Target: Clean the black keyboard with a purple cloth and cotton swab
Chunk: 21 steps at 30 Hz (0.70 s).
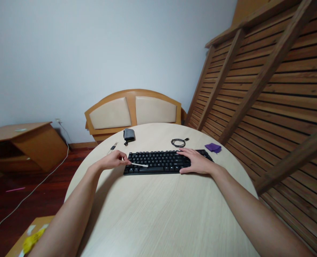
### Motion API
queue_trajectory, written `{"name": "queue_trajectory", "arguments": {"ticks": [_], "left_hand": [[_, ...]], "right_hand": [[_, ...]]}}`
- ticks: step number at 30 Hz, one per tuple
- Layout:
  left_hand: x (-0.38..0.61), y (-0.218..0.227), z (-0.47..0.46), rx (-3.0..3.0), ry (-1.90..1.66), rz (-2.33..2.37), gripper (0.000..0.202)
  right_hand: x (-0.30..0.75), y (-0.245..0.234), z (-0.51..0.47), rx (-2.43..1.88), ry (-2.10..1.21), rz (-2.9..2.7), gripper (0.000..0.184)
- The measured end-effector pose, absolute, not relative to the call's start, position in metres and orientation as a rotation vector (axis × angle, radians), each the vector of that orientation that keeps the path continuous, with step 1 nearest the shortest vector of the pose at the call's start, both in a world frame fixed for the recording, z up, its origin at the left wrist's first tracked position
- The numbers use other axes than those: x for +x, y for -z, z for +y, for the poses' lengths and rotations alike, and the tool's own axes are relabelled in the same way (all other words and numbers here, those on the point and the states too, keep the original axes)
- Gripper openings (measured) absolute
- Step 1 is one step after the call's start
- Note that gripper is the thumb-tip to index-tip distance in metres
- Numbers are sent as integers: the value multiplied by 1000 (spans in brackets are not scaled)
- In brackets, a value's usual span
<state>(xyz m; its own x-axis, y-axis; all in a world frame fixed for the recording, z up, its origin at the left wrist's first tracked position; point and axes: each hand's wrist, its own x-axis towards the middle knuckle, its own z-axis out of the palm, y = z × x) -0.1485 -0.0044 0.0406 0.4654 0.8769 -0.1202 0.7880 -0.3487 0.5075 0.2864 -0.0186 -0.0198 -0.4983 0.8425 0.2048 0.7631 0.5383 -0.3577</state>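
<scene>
A black keyboard [158, 161] lies on the round pale wooden table [158, 210], across the far half. My left hand [114, 159] is at the keyboard's left end, its fingers pinched on a thin white stick [140, 165] whose tip rests over the lower left keys. My right hand [196, 161] lies flat on the right part of the keyboard, fingers stretched out and pressing down on the keys.
Behind the keyboard lie a grey pouch [129, 135], a coiled black cable [179, 142], a purple cloth [213, 147] and a small dark object [113, 146]. A padded wooden headboard [133, 111] stands beyond the table. Slatted wood panels [271, 92] lean at right; a low cabinet [24, 142] sits left.
</scene>
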Motion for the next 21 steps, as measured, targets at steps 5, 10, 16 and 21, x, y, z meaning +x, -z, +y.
{"name": "queue_trajectory", "arguments": {"ticks": [5, 10, 16, 21], "left_hand": [[-157, -40, -3, 2190, -257, 1364, 40], [-151, -37, -3, 2232, -256, 1336, 34], [-123, -31, -7, 2465, -354, 1161, 37], [-96, -24, -15, 2693, -412, 1039, 33]], "right_hand": [[286, 18, -19, -1336, -299, -2443, 95], [285, 17, -20, -1337, -311, -2429, 95], [287, 22, -18, -1310, -302, -2429, 94], [287, 20, -18, -1315, -325, -2419, 94]]}}
